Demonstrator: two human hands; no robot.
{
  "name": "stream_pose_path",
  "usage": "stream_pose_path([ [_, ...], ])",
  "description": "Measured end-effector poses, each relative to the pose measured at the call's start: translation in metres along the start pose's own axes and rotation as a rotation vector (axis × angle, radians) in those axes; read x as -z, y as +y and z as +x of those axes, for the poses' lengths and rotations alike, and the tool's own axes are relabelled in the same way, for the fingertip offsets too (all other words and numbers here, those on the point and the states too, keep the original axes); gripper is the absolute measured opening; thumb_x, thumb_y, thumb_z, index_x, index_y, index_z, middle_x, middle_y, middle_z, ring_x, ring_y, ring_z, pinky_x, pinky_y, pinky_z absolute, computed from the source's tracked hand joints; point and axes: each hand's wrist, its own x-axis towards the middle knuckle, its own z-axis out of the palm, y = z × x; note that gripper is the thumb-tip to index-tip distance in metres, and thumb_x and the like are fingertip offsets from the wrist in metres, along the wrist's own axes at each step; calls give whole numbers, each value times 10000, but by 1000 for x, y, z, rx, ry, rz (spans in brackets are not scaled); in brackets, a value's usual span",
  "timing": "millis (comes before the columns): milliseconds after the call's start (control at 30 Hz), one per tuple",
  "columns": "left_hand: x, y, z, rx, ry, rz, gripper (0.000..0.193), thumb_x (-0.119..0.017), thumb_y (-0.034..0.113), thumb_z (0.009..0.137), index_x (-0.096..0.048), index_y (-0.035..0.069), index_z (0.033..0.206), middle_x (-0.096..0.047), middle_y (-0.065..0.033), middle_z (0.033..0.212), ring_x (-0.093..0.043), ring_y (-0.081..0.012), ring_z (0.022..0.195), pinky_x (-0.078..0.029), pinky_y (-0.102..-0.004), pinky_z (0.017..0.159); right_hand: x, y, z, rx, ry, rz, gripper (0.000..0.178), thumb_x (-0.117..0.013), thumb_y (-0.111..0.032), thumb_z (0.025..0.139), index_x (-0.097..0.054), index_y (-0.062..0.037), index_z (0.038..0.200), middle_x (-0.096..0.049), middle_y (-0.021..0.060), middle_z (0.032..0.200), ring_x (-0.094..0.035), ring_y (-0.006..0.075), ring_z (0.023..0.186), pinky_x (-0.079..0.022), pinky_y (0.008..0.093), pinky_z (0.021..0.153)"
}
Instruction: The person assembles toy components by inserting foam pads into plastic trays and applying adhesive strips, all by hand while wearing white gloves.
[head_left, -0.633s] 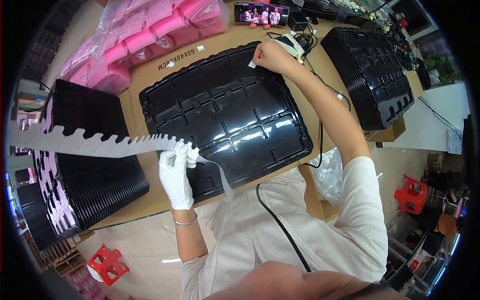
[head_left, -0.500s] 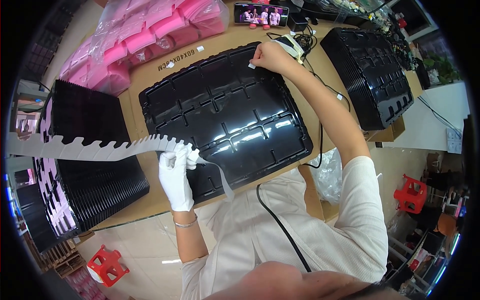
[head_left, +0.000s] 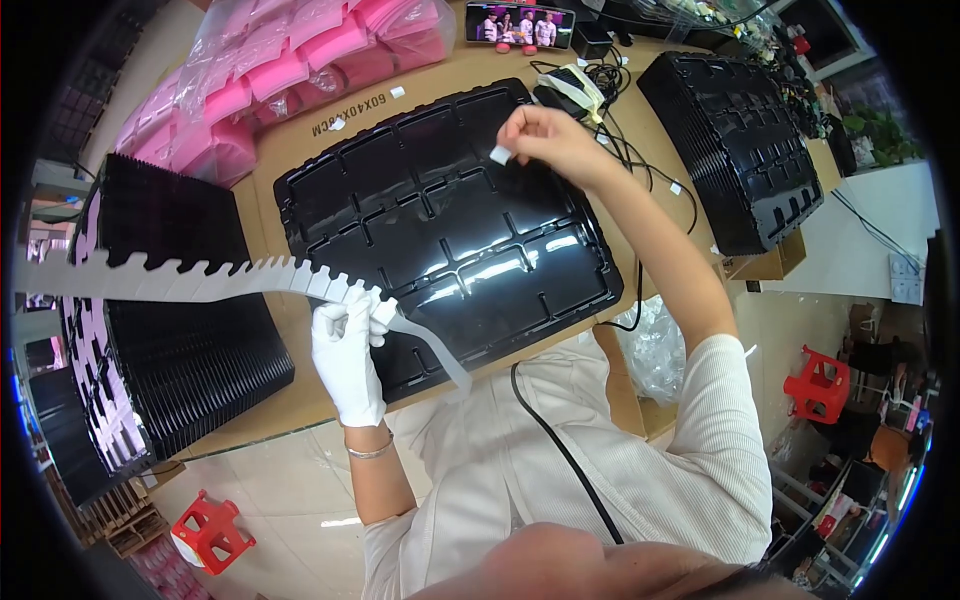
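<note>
A black plastic tray with moulded ridges lies on the table in front of me. My left hand, in a white glove, pinches a long pale label strip with a notched upper edge, over the tray's near left corner. One end of the strip runs off to the left, while a narrow tail curls down over the tray's near edge. Bare and bent at the fingers, my right hand pinches a small white sticker above the far right part of the tray.
Nested black trays stand at the left, and another stack at the right. Pink pieces in clear bags lie at the far left. A phone stands at the back, near tangled black cables. Small white scraps dot the cardboard.
My right hand has come a little nearer to me from the tray's far right edge, with the white sticker in its fingers. The left hand has barely shifted; the strip sways slightly.
</note>
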Motion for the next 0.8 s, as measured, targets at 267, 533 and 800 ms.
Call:
stream_pose_path([
  [267,-9,8,-17,-16,21,-59,61,-611,78,917,-569,35,909,-635,-35,812,-532,-38,620,-394,-170,523,-129,-28,-72,-384,-177,702,186,-591,-125,890,-639,-1,1019,-622,70,833,-544,104,717,-430,237,627],
  [533,9,13,-35,10,60,39,241,-664,104,891,-613,-13,1095,-657,-51,862,-556,-53,625,-420,-175,507,-186,-35,-101,312,48,-239,98,-736,-77,783,-687,-53,864,-597,24,735,-548,106,654,-439,234,589],
  [800,46,6,-44,46,214,94,202,-721,178,860,-658,-4,920,-672,-55,784,-561,-49,574,-415,-177,491,-192,-45,-101,406,-260,-167,80,-740,-137,794,-676,-101,824,-564,9,721,-568,123,647,-443,249,557],
])
